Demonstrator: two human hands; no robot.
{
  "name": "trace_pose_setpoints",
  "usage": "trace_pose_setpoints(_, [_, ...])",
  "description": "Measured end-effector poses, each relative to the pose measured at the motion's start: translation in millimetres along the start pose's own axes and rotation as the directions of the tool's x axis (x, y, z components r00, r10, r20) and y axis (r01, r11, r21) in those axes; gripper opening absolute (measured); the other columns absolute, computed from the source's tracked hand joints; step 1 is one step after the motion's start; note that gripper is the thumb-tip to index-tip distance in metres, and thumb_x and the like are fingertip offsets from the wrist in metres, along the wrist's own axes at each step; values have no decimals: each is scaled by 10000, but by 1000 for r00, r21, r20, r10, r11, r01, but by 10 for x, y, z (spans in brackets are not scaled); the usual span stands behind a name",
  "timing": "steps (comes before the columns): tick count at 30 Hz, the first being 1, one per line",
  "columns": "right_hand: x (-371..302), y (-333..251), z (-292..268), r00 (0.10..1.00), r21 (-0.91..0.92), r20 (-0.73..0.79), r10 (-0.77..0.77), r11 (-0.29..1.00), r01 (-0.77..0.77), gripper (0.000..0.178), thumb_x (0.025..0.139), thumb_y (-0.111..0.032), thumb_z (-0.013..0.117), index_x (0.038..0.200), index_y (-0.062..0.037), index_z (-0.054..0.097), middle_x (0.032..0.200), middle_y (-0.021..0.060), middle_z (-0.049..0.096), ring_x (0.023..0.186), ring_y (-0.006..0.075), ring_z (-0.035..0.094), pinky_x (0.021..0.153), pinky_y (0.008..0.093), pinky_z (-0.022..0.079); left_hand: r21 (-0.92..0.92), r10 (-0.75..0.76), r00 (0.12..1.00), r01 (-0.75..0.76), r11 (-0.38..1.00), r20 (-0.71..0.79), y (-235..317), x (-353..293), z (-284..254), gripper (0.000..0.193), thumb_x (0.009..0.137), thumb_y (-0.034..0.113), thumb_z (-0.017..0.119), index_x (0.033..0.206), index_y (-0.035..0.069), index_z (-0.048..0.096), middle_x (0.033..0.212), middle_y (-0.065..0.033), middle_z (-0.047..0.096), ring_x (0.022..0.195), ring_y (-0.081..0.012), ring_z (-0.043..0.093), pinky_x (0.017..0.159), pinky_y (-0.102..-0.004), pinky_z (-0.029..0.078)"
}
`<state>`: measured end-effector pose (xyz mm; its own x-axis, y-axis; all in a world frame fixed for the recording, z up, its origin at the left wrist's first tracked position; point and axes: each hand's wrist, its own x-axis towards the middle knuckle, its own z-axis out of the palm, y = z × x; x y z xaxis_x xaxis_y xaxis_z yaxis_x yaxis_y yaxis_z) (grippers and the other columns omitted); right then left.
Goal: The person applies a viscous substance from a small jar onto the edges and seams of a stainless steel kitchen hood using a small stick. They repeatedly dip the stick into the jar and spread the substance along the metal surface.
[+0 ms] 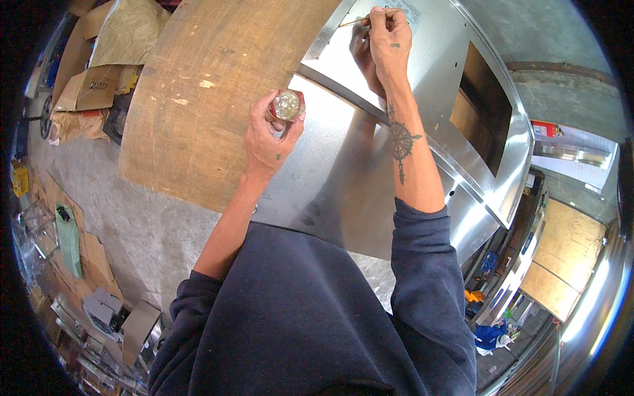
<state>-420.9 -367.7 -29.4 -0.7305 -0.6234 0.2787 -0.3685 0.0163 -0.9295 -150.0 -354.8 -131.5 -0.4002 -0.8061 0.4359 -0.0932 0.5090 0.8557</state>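
My left hand is wrapped round a small red container, held upright near the wooden board's edge. Its round top looks pale and glossy; whether a lid covers it I cannot tell. Farther off to the right, my right hand pinches a thin brownish stick, which points left. What its tip is like is too small to make out. The stick is just over a shiny sheet-metal panel, close to a printed label. A second metal sheet lies nearer my body.
Under the metalwork lies a large worn wooden board. The panel has a rectangular cutout at right. Cardboard boxes are piled at far left, above concrete floor. A wooden-topped surface stands at right.
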Motion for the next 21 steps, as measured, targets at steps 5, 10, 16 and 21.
trace_pose_setpoints(5, [3, 24, 4, 1000, -18, -2, -13, 1000, 13, 273, 1102, -236, 640, 979, 7, 656, 875, 95, 737, 811, 158, 650, 786, 329, 538, -14, -3, 1000, 3, 1000, -9, 17, 5, -2, 717, 908, 230, 895, 1484, 62, 501, 1209, -107, 642, 760, -102, 614, 621, -244, 546])
trace_pose_setpoints(10, [33, 112, -34, 1000, -9, 15, 2, 1000, -2, 257, 1110, -289, 670, 1062, -36, 670, 902, 40, 703, 749, 71, 575, 676, 224, 487, 23, 8, 1000, -8, 1000, -7, 15, 15, -6, 722, 900, 220, 902, 1479, 54, 504, 1188, -102, 642, 736, -94, 596, 608, -245, 534])
trace_pose_setpoints(16, [77, 114, -79, 996, 111, -26, 87, 990, -84, 220, 1103, -242, 668, 1045, -31, 643, 890, 63, 697, 707, 68, 532, 643, 240, 468, 36, 25, 1000, -24, 999, -18, 21, 40, 8, 711, 908, 233, 896, 1477, 53, 509, 1199, -114, 653, 762, -122, 614, 637, -277, 552])
trace_pose_setpoints(21, [-67, -151, -12, 989, 335, -35, 145, 934, -125, 207, 1104, -209, 649, 1019, -23, 620, 877, 67, 694, 711, 68, 527, 631, 243, 447, 19, -39, 999, 39, 999, -10, -39, -53, -3, 738, 900, 230, 915, 1481, 32, 507, 1222, -130, 680, 837, -132, 648, 683, -282, 554])
